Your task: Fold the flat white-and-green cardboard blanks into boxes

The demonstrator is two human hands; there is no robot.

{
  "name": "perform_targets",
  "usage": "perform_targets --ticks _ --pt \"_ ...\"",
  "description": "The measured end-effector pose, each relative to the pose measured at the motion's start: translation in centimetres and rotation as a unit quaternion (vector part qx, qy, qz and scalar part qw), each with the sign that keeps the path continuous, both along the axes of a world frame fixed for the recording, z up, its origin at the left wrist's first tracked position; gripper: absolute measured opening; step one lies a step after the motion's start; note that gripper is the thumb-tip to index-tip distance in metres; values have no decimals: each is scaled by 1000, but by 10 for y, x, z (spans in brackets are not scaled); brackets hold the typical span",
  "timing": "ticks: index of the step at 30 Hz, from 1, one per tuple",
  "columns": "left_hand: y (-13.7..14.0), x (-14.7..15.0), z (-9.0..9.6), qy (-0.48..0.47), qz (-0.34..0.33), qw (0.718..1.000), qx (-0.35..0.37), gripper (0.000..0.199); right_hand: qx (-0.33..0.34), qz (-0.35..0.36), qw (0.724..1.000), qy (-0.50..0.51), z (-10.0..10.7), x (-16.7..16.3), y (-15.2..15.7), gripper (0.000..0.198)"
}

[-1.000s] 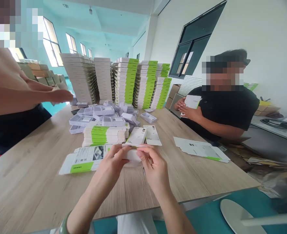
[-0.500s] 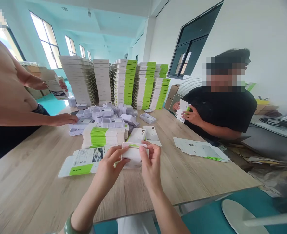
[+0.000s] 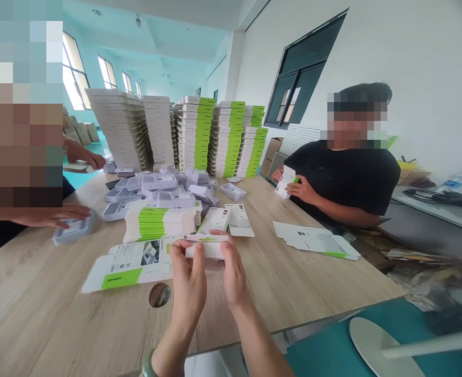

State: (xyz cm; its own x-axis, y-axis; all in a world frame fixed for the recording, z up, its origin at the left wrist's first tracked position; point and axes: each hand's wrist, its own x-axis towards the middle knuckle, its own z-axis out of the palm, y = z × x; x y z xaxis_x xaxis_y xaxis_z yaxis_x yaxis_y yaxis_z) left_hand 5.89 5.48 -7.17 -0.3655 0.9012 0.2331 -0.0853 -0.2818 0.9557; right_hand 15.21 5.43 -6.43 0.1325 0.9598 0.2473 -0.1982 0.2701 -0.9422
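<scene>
Between my two hands is a small white box (image 3: pixel 207 251) with a green strip on its hang tab, held just over the table near the front. My left hand (image 3: pixel 189 267) grips its left side, the thumb pressed on the near face. My right hand (image 3: pixel 233 267) is closed round the right end. Beyond my hands lie white-and-green boxes (image 3: pixel 215 220) and a stack of folded cartons (image 3: pixel 162 222). A flattened carton (image 3: pixel 124 264) rests to the left of my left hand.
A heap of pale plastic trays (image 3: pixel 160 183) lies mid-table before tall stacks of boxes (image 3: pixel 195 133). At left, a co-worker's hand (image 3: pixel 71 212) touches a tray. On the right, a person (image 3: pixel 340 178) holds a carton near flat cartons (image 3: pixel 313 238). The table has a round hole (image 3: pixel 159 295).
My left thumb has shifted onto the box's near face, and my left forearm has swung right. The left co-worker has drawn a tray toward the table's left edge. My view has turned slightly.
</scene>
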Motion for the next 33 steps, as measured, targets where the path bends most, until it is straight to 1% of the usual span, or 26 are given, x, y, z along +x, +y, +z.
perform_targets --ticks 4,8,12,15,18,23,25,28,33 --pt "0 4 5 7 19 1000 -2 26 -7 -30 1000 -7 1 0 6 38" --pt "1 12 4 5 28 1000 -10 25 -16 -64 998 -4 -2 -2 11 26" --pt "2 17 1 5 33 999 -10 27 -15 -76 997 5 -4 -1 13 18" --pt "4 15 1 18 31 999 -10 22 -19 -73 997 7 -4 0 16 15" --pt "9 12 3 29 24 999 -5 16 -22 -73 997 11 -5 -1 21 14" --pt "14 12 4 34 36 999 11 26 -11 -83 996 12 -12 -4 24 29" --pt "15 13 5 34 45 998 16 28 -8 -79 997 8 -14 -4 24 31" --pt "17 14 7 38 51 998 21 28 -4 -78 997 5 -16 -1 27 29" --pt "21 14 7 40 53 998 20 29 -3 -104 994 17 -16 -3 31 22"
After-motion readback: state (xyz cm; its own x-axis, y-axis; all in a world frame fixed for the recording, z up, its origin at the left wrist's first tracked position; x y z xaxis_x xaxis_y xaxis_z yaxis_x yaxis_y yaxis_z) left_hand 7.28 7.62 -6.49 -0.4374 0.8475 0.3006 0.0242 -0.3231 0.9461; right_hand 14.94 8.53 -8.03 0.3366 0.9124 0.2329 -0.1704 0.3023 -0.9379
